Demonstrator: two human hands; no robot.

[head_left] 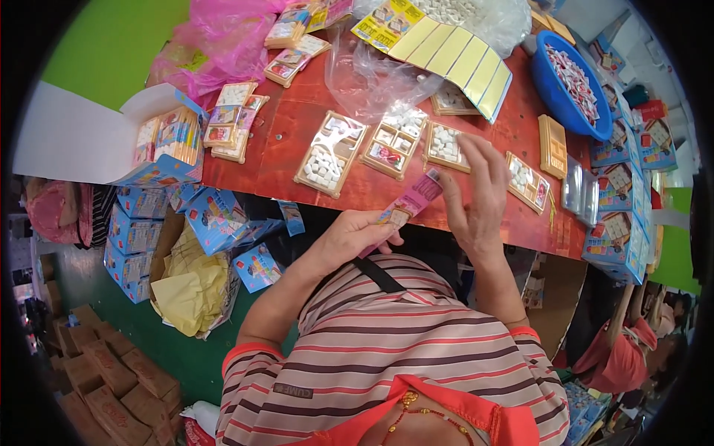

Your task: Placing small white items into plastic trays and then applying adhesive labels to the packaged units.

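Observation:
My left hand point(357, 232) is closed around the lower part of a pink printed card strip point(418, 195), which tilts up to the right in front of the table edge. Beside the strip's upper end is my right hand point(480, 195), fingers apart; its thumb comes close to that end, and I cannot tell whether they touch. Just beyond my hands are shallow tan trays with white pieces: one left tray point(331, 154), a middle tray point(390, 143) with a red picture in one compartment, and another tray point(445, 146) partly behind my right fingers. Further right is a fourth tray point(526, 182).
A blue basin point(547, 82) of small wrapped packets stands at the far right, near stacked tan trays point(552, 145) and blue boxes point(616, 241). An open carton point(167, 141) of filled packs sits at the left. Clear plastic point(372, 82) and a yellow folded sheet point(454, 63) lie behind.

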